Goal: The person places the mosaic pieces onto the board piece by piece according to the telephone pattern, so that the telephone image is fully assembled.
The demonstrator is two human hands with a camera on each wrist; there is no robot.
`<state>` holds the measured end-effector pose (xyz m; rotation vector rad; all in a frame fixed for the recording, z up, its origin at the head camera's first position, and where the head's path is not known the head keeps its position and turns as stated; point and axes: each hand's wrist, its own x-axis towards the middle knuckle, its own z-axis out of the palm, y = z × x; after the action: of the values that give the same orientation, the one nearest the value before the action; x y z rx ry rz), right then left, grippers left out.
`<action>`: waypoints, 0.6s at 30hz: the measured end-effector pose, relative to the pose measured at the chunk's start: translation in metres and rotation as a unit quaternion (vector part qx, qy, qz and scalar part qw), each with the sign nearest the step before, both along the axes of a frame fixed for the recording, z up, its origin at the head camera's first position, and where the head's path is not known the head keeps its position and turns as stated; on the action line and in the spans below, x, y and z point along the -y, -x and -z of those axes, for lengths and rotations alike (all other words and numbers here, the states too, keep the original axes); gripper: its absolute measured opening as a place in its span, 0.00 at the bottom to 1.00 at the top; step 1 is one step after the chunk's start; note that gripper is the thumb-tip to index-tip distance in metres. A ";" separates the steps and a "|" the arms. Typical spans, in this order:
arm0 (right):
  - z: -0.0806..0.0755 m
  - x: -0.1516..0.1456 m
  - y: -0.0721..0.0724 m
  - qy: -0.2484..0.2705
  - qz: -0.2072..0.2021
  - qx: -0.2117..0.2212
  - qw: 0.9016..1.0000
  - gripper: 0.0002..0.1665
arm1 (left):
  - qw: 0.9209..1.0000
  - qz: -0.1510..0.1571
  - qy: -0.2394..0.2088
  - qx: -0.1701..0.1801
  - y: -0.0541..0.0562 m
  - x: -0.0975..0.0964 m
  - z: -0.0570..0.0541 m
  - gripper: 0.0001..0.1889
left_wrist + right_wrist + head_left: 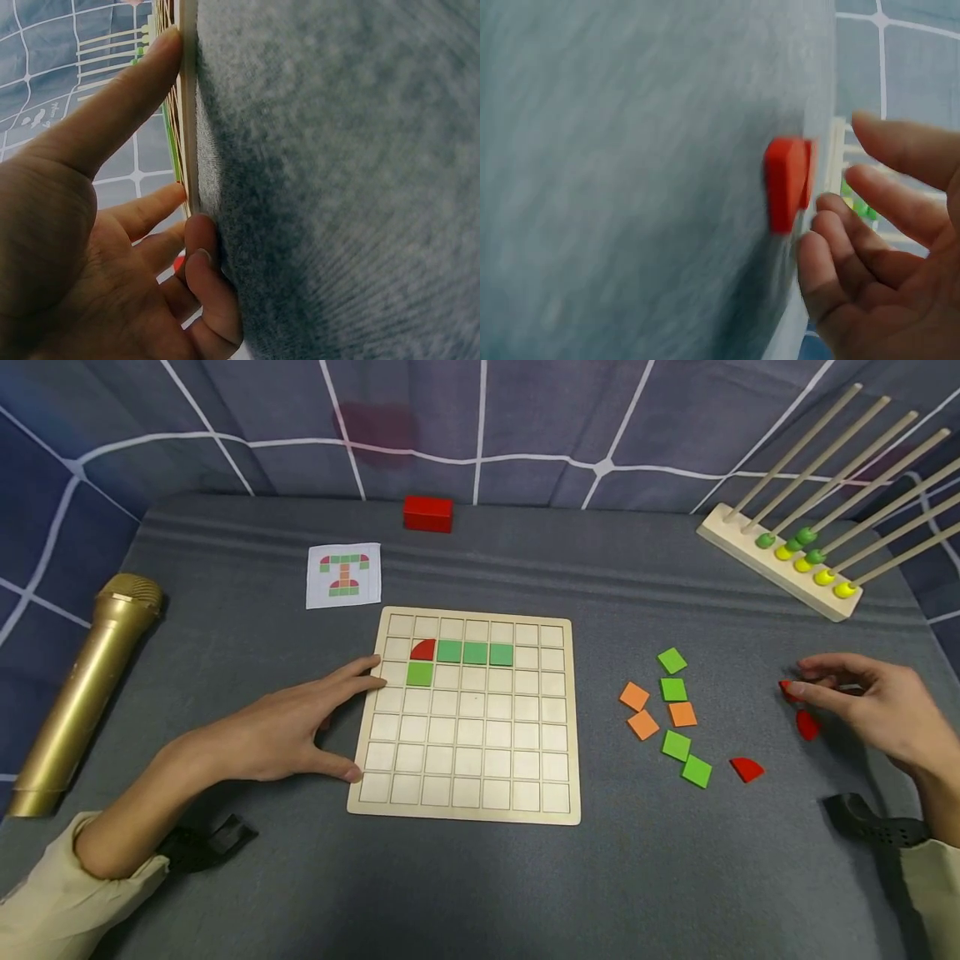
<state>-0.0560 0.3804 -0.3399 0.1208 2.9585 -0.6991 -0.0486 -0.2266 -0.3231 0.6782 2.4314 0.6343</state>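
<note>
Clock centred on the board, head view. My right hand [881,700] is at 3 o'clock, fingers loosely bent, thumb apart from them, grasping nothing I can make out. The thumb tip overlaps one red quarter piece [785,692]; whether they touch I cannot tell. A second red piece [807,725] lies just beside, at the hand's 8 o'clock; a third [747,769] lies farther out that way.

My left hand [296,735], at 9 o'clock, is spread wide, thumb and fingertips against the left edge of the wooden grid board [577,817]. On the board: a red quarter [424,650] in row two, three green squares [475,653] to its right, one green square [420,674] below it.

Loose at 3 o'clock: four green tiles [677,745], three orange tiles [642,725].

Farther out: pattern card [343,597] between 10 and 11, red block [427,514] near 12, peg rack [780,567] at 2, gold microphone [82,693] at 9.
</note>
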 end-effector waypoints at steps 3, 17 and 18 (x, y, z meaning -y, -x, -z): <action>0.005 -0.006 -0.001 -0.006 -0.006 0.021 1.000 0.25 | 1.000 0.000 0.000 -0.002 0.000 0.000 0.000 0.51; 0.006 -0.003 -0.001 -0.040 -0.045 0.008 0.998 0.15 | 1.000 0.000 -0.015 0.002 -0.001 0.000 0.000 0.52; 0.006 -0.003 -0.001 -0.042 -0.045 0.006 0.998 0.15 | 1.000 0.000 -0.015 0.002 -0.001 0.000 -0.001 0.52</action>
<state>-0.0554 0.3833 -0.3463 -0.0015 2.9604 -0.5620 -0.0476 -0.2269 -0.3226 0.6873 2.4239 0.6722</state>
